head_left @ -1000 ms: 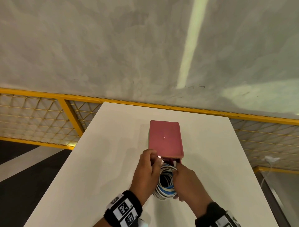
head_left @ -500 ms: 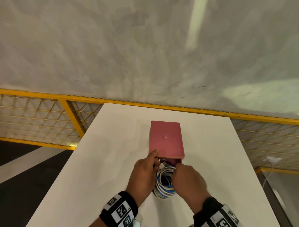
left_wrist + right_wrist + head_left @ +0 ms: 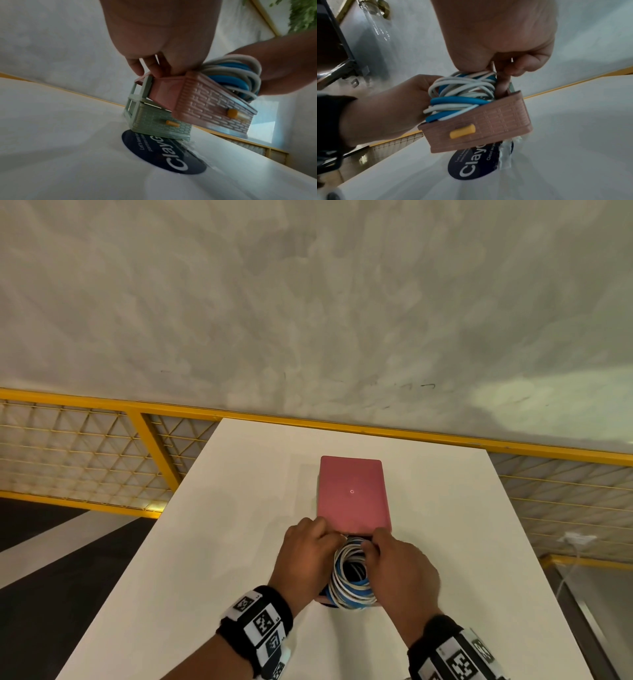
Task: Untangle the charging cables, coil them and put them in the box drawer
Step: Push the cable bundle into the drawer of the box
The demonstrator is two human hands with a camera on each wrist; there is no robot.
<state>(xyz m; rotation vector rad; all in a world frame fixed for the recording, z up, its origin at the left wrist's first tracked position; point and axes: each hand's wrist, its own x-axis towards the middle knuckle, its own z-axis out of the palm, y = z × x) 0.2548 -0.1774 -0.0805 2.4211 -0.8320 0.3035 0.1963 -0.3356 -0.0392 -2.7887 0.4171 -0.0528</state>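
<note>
A small box with a pink top (image 3: pixel 352 491) stands mid-table. Its pink brick-patterned drawer (image 3: pixel 205 102) (image 3: pixel 479 121) is pulled out toward me. A green drawer (image 3: pixel 159 121) below it is closed. A coil of white and blue charging cables (image 3: pixel 351 577) (image 3: pixel 236 75) (image 3: pixel 458 94) sits in the pink drawer and bulges above its rim. My left hand (image 3: pixel 320 539) (image 3: pixel 149 65) flanks the coil's left side, fingers curled over its far end by the box. My right hand (image 3: pixel 375 546) (image 3: pixel 505 65) cups the right side, fingers curled down into the coil's far end.
The white table (image 3: pixel 222 542) is narrow, with edges close on the left and right. A dark round sticker (image 3: pixel 163 152) lies under the box. A yellow mesh railing (image 3: pixel 102 460) runs behind the table. A white plug and cord (image 3: pixel 575 541) hang off to the right.
Both hands have slid forward to the box end of the coil. The white plug end my left hand held up is tucked down out of sight, and the coil sits lower in the drawer.
</note>
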